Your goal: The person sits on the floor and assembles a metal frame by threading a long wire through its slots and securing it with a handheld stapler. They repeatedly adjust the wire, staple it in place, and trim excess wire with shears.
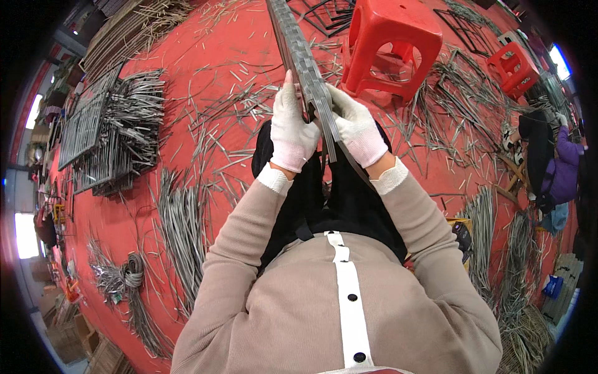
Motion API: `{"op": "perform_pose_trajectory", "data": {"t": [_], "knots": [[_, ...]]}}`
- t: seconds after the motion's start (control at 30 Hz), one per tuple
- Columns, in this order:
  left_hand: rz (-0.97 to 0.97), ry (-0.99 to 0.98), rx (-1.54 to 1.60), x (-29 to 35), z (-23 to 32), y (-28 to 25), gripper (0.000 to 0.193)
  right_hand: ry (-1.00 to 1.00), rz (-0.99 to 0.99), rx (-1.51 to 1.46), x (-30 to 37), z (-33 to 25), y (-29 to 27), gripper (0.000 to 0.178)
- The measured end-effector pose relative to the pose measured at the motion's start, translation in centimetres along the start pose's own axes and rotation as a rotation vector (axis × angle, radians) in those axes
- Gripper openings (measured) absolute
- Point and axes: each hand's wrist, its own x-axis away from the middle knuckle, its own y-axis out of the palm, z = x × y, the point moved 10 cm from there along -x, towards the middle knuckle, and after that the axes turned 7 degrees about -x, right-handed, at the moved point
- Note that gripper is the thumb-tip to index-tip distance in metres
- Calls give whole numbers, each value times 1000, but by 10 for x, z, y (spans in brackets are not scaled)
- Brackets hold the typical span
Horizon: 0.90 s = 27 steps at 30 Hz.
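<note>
Fingers of the gloved left hand (pixel 291 128) lie pressed together along a grey woven panel (pixel 300 55) held over the red floor (pixel 176 84); the right hand (pixel 358 131) grips its right side, fingertips hidden, their spread impossible to tell. A red plastic stool (pixel 402 25) stands beside it, well in from the floor's left edge.

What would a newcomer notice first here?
Probably the bright red stool at top, right of centre, on a red floor strewn with grey strips. Next, the grey woven piece at upper centre, held between the white-gloved left hand and right hand.
</note>
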Motion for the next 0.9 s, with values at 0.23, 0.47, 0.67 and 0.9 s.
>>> {"op": "perform_pose_trajectory", "data": {"t": [0.23,0.47,0.67,0.9], "knots": [[-97,-397,29,33,9,-25,25,1,230,285,33,-17,-19,25],[-275,-777,929,63,12,19,26,186,214,285,56,-55,-21,17],[-204,-711,1055,59,46,13,35,369,138,135,71,-56,-13,25],[-212,-712,1017,60,52,7,30,408,145,-254,84,-27,-12,32]]}}
